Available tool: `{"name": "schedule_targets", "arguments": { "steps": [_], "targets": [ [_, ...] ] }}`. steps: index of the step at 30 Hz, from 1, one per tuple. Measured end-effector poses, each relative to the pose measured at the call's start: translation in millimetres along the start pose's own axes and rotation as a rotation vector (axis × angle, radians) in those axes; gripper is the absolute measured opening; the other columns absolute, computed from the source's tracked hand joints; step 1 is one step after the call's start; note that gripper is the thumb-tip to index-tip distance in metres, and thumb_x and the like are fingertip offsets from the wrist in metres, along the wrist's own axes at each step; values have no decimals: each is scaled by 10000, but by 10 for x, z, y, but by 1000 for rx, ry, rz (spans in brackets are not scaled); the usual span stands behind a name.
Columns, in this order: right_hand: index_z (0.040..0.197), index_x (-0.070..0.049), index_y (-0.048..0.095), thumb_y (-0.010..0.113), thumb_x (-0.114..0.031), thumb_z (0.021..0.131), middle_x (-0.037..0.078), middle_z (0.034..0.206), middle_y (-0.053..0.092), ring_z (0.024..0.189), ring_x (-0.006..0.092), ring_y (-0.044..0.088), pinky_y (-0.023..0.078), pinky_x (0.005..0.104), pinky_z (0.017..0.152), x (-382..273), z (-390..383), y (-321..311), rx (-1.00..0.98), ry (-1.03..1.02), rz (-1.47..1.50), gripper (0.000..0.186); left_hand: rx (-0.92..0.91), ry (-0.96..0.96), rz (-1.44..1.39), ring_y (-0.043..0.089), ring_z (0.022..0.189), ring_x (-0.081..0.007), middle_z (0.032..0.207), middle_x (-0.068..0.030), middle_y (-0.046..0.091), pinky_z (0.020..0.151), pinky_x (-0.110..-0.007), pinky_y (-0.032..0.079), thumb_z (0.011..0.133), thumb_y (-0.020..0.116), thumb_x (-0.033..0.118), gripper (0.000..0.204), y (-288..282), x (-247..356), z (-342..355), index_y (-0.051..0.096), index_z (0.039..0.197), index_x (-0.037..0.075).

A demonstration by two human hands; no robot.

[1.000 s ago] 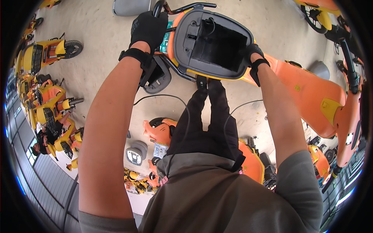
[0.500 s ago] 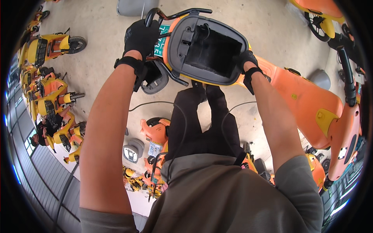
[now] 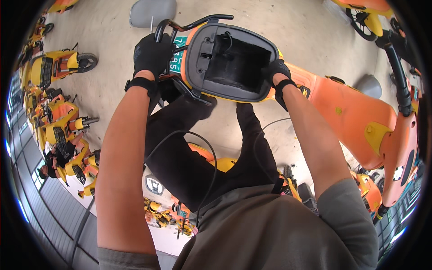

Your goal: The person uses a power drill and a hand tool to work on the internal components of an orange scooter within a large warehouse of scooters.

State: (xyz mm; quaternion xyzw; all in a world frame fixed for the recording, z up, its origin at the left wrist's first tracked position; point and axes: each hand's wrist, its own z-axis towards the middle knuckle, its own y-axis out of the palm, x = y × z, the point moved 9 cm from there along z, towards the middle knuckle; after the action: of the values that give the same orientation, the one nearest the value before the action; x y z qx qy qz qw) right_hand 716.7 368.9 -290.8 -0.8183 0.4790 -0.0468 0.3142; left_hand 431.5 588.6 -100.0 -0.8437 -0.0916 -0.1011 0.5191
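An orange and yellow scooter (image 3: 346, 101) lies across the view, its handlebar (image 3: 399, 81) at the right. Its underseat storage box is uncovered, showing a grey rim (image 3: 196, 60) around a dark hollow with a short cable inside. My left hand (image 3: 152, 54), in a black glove, is closed around the black rear grab rail (image 3: 211, 18) beside the green number plate (image 3: 177, 55). At the box's front end, my gloved right hand (image 3: 276, 71) is closed over the rim; its fingertips are hidden inside the hollow.
Grey scooter seats (image 3: 153, 12) (image 3: 369, 85) rest on the floor at the far left and right. Yellow and orange scooters (image 3: 56, 67) line the left side, where a person (image 3: 60, 155) is among them. More scooters stand at the far right and behind me. A thin black cable (image 3: 215, 157) hangs before my body.
The scooter's rear has shifted slightly left with both hands on it. My left leg has stepped out to the left, now hiding a grey part that lay on the floor.
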Motion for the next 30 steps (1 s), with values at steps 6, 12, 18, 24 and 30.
{"name": "schedule_targets", "arguments": {
  "steps": [6,12,18,24,30],
  "targets": [
    [1062,23,615,647,-248,751,239,1035,650,985,352,642,512,385,824,59,-7,-37,41,13,17,414,57,3,32,626,733,-374,721,-189,648,711,-428,479,821,495,366,395,-33,26,24,669,777,15],
    [1053,13,614,623,-240,774,246,1047,645,999,359,637,511,385,828,51,-1,-30,25,56,60,377,133,89,-25,578,617,-367,639,-208,588,609,-453,431,828,540,435,468,-11,-92,79,618,735,-17],
    [1052,6,620,631,-272,780,231,1043,651,1001,341,637,508,383,831,50,-34,-55,39,4,37,390,39,35,-9,573,646,-335,669,-188,583,620,-430,432,832,583,442,442,0,-59,45,630,786,4],
    [1076,26,603,598,-280,794,240,1051,646,1017,343,628,498,387,853,-75,-98,-103,-29,-40,-88,416,657,459,28,559,761,-214,848,-100,568,685,-337,461,843,667,228,200,-782,469,-501,635,948,61],
    [1067,33,606,588,-273,797,242,1052,643,1019,343,627,502,383,847,-21,-72,-136,-13,-23,-66,408,-59,741,-331,575,892,-276,986,-126,584,798,-354,475,827,653,92,218,-81,1264,-939,604,1034,46]
  ]
}}
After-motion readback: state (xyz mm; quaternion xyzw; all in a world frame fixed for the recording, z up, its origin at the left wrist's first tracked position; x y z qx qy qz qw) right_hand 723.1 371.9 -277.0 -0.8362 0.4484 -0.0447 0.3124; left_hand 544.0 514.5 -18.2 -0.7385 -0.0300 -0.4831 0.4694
